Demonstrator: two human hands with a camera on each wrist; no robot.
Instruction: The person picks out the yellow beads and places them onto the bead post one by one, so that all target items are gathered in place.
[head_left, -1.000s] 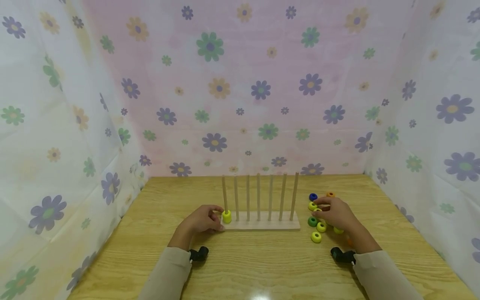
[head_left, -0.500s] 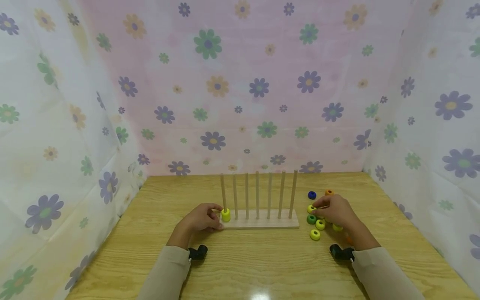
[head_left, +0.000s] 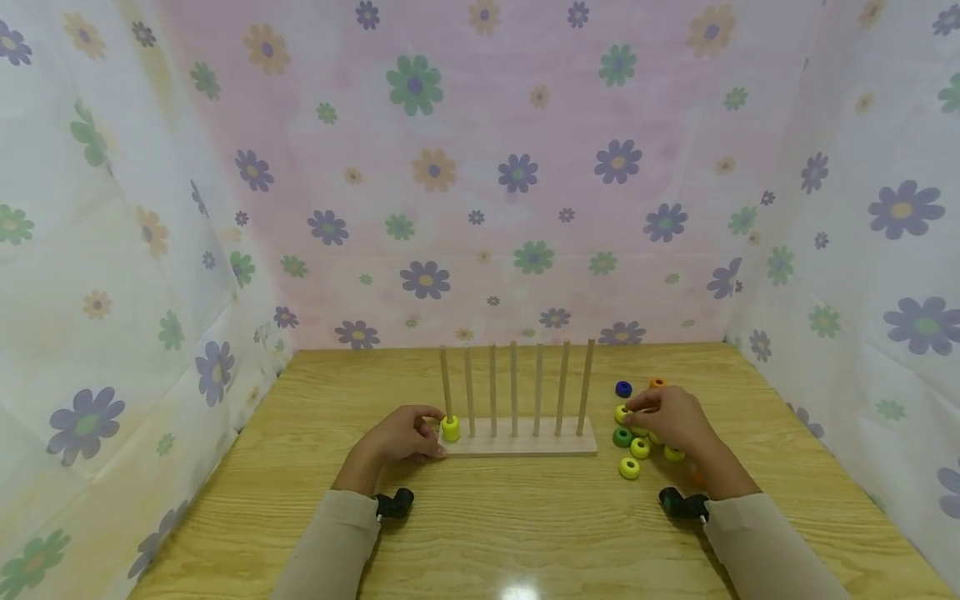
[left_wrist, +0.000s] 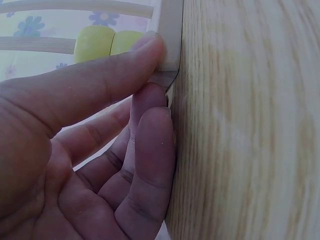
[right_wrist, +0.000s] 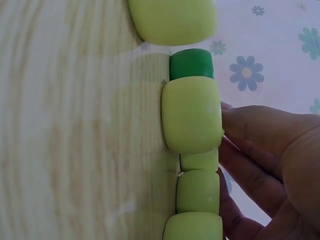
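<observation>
A pale wooden peg rack (head_left: 525, 448) with several upright pegs stands on the table. Two stacked yellow beads (head_left: 450, 429) sit low on its leftmost peg. My left hand (head_left: 401, 433) holds the rack's left end, with the thumb (left_wrist: 145, 52) on the base next to those beads and the other fingers curled below. At the right, my right hand (head_left: 667, 421) reaches over a loose group of beads. Its thumb and fingertips pinch a yellow bead (head_left: 621, 413) at the group's left side. In the right wrist view, nearer yellow beads (right_wrist: 192, 115) partly hide the fingertips.
Around the right hand lie a blue bead (head_left: 623, 389), an orange bead (head_left: 657, 383), a green bead (head_left: 622, 437) and several yellow beads (head_left: 629, 468). Another orange bead (head_left: 698, 477) is partly under the wrist. Flower-patterned cloth (head_left: 480, 167) encloses the wooden table (head_left: 480, 517).
The right hand's fingertips have come onto the yellow bead, which has shifted slightly toward the person. The left hand stays on the rack's end. The head view has tilted slightly.
</observation>
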